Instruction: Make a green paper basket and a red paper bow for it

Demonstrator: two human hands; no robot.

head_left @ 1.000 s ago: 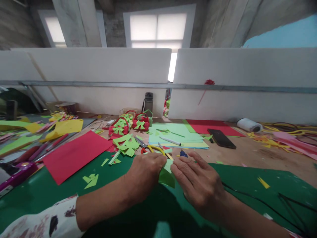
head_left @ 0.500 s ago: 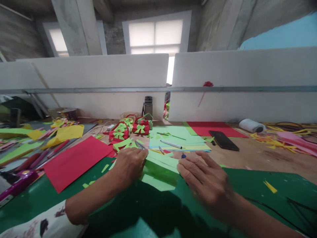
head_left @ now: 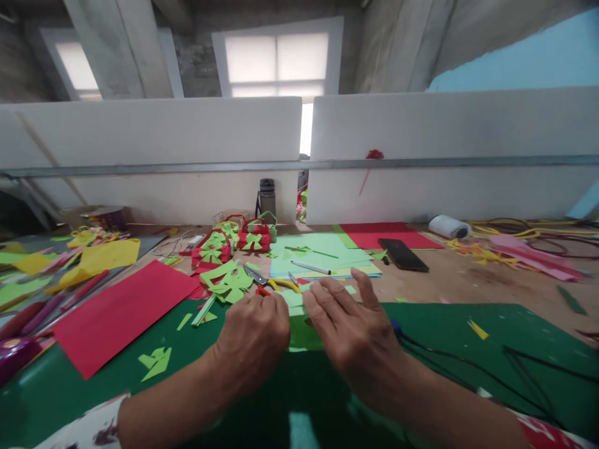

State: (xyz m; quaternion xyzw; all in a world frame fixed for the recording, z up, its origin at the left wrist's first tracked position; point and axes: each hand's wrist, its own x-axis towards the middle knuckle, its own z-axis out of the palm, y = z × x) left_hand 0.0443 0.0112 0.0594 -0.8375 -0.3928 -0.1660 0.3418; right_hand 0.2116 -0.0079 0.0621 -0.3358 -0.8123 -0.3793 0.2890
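A folded light green paper [head_left: 299, 324] lies on the dark green cutting mat [head_left: 449, 337] between my two hands. My left hand [head_left: 253, 340] is curled into a closed grip on the paper's left edge. My right hand [head_left: 349, 330] lies on the paper's right side with its fingers stretched out flat and pressed down. Most of the paper is hidden under the hands. Scissors with yellow handles [head_left: 271, 282] lie just beyond my fingers.
A red sheet [head_left: 121, 312] lies left on the mat. Green cut-outs [head_left: 227, 280], red paper baskets [head_left: 234, 240], a stack of green sheets with a pen [head_left: 322, 259], a black phone [head_left: 403, 254], a bottle [head_left: 267, 197] and a white roll [head_left: 448, 227] sit behind. White partitions close the back.
The paper was opened out wide between my hands half a second ago. Now it is folded together again and my hands have come close, the right one flat on it.
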